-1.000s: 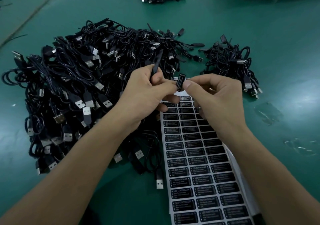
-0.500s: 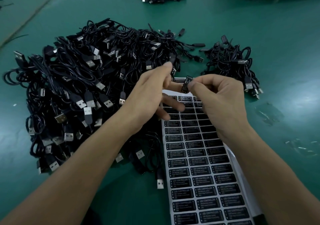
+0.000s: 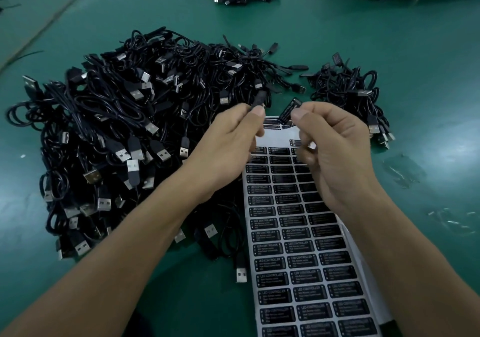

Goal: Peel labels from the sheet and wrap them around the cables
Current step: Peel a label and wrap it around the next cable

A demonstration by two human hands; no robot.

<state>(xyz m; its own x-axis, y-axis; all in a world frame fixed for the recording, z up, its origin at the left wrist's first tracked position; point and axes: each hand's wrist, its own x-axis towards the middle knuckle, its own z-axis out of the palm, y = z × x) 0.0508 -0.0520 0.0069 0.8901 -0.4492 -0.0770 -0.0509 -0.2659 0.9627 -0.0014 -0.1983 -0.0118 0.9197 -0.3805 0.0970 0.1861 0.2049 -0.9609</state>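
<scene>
Head view: I read the left hand (image 3: 226,152) raised over the far end of the sheet, thumb and forefinger pinched together on a slim black cable end (image 3: 259,99), which stands up out of the grip. The right hand (image 3: 335,155) sits just beside it, thumb and forefinger clamped on one small black printed label (image 3: 289,110), tilted and lifted clear of the sheet. Label and cable end are near but apart. The remaining right fingers appear curled under, though blur limits my reading. The long white backing sheet of black rectangular labels (image 3: 298,258) lies flat on the green table mat (image 3: 389,38), with a bare white strip below the hands. A large heap of black USB cables with silver plugs (image 3: 130,129) lies just beside the sheet's left edge. A smaller black cable heap (image 3: 348,90) lies to the right.
</scene>
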